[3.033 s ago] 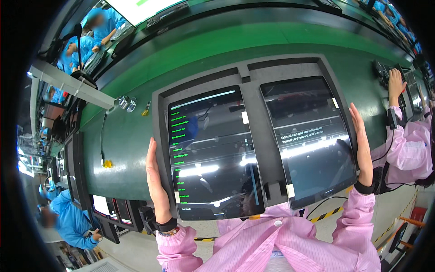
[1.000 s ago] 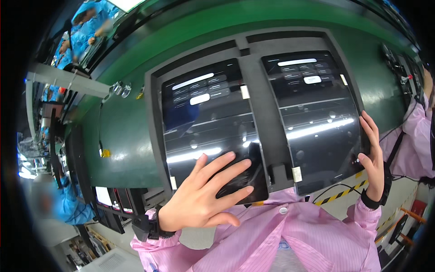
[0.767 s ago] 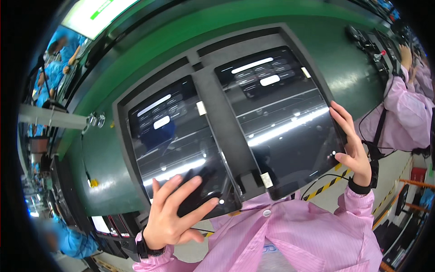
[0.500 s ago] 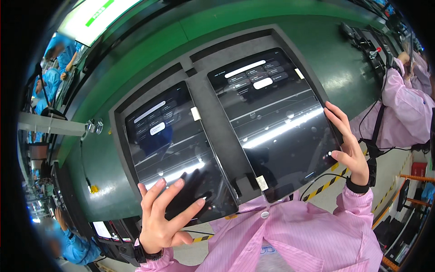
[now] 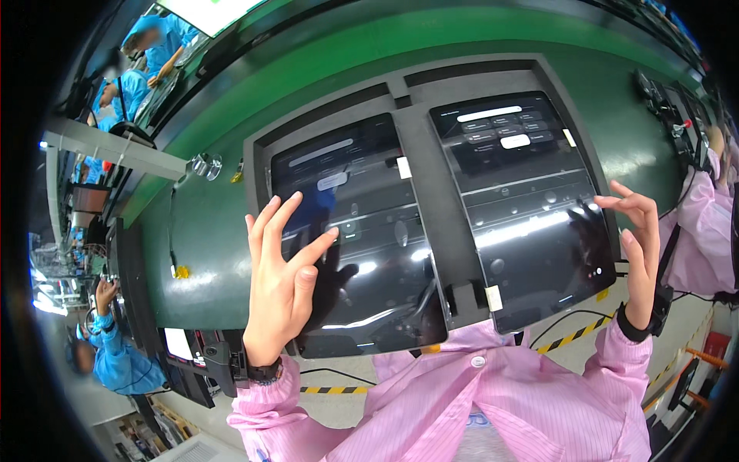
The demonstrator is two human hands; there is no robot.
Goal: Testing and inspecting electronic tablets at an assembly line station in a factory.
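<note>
Two large black tablets lie side by side in a grey foam tray, the left tablet and the right tablet. Both screens are lit, with small dark buttons and a white one near the far end; the left one looks dimmer. My left hand is open over the left tablet's left side, its index fingertip at the glass beside a small mark on the screen. At the right tablet's right edge is my right hand, fingers apart and holding nothing; whether its fingertip touches the glass I cannot tell. Pale tabs stick to the tablets' edges.
The foam tray rests on a green bench. A thin cable with a yellow tag lies to the left, near a metal post arm. Co-workers in blue and pink sit on either side.
My left hand has moved farther up the left tablet, with its index finger reaching inward. My right hand's fingers have drawn together somewhat at the edge. The left screen has dimmed; the whole view has shifted.
</note>
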